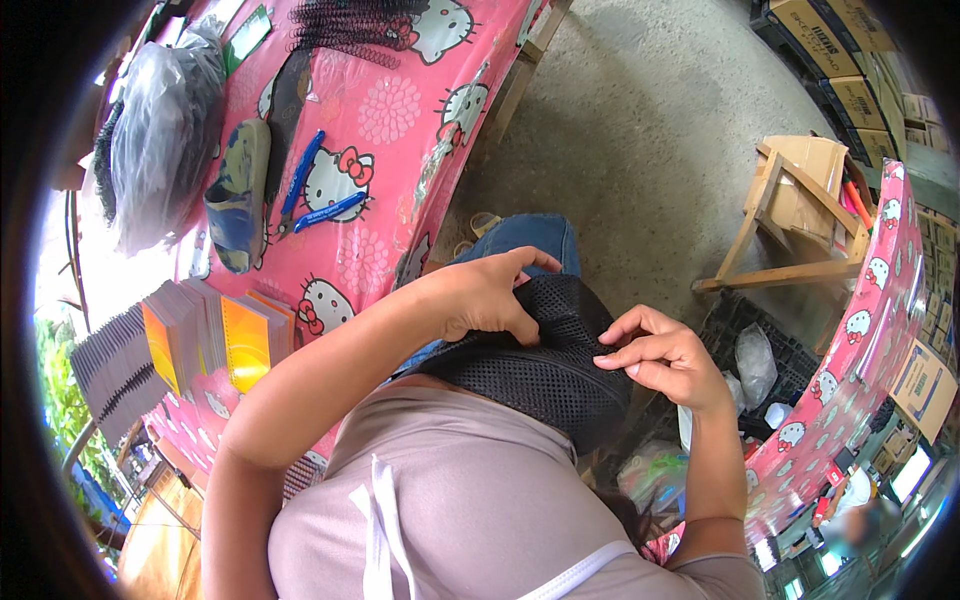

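Observation:
Across my lap lies a black mesh bag (500, 375), its weave coarse and its far edge raised into a fold. My left hand (492, 292) holds that raised edge, with the thumb on the near side and the fingers going over the far side. At the bag's right side, my right hand (665, 355) has thumb and fingertips pinched together against the mesh. Whatever tiny part the right fingertips grip is too small to make out. The inside of the bag is hidden.
On the pink table (430, 110) to the left are blue cutters (330, 212), a slipper (238, 195), black spiral coils (350, 30), a plastic bag (165, 140) and notebook stacks (255, 340). A wooden stand (790, 220), cartons (850, 60) and another pink-covered table (845, 360) stand right.

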The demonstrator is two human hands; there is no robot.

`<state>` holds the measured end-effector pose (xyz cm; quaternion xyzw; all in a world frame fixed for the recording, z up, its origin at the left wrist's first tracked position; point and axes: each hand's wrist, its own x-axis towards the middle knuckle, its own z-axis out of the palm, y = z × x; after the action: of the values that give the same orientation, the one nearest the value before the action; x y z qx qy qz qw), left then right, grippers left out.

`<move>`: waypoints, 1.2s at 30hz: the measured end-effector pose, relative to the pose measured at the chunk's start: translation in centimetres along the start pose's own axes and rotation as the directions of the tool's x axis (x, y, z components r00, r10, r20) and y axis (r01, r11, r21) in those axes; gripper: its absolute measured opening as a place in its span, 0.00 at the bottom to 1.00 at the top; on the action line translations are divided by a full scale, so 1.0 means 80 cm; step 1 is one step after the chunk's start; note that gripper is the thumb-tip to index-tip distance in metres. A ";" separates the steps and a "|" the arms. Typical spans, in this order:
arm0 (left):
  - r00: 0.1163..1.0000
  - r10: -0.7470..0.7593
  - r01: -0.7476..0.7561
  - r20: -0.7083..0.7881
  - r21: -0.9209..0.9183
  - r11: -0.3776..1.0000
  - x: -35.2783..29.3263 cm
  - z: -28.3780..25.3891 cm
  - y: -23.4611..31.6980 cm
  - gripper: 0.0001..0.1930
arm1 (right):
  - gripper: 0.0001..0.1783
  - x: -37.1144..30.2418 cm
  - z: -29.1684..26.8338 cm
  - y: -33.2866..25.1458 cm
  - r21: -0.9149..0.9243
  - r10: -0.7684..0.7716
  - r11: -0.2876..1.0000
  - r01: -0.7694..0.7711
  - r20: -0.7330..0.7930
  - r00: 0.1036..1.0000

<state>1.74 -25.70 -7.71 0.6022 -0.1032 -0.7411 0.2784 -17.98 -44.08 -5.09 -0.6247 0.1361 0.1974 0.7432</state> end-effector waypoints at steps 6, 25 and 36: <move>0.999 -0.024 0.025 -0.023 0.017 1.000 -0.009 0.000 0.010 0.43 | 0.16 0.001 0.000 -0.003 -0.022 0.023 1.000 -0.022 0.039 0.999; 0.921 0.199 -0.135 -0.335 0.207 0.969 0.000 0.026 -0.001 0.29 | 0.20 0.002 -0.001 -0.010 -0.195 -0.008 0.980 0.034 0.135 0.991; 0.952 0.116 -0.083 -0.284 0.123 0.989 0.003 0.020 0.005 0.31 | 0.20 0.005 -0.004 -0.008 -0.216 -0.020 0.975 0.048 0.132 0.991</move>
<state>0.32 -26.42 -7.31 0.7128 -0.1321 -0.6229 0.2940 -17.33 -44.46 -4.78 -0.6910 0.0545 0.2382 0.6803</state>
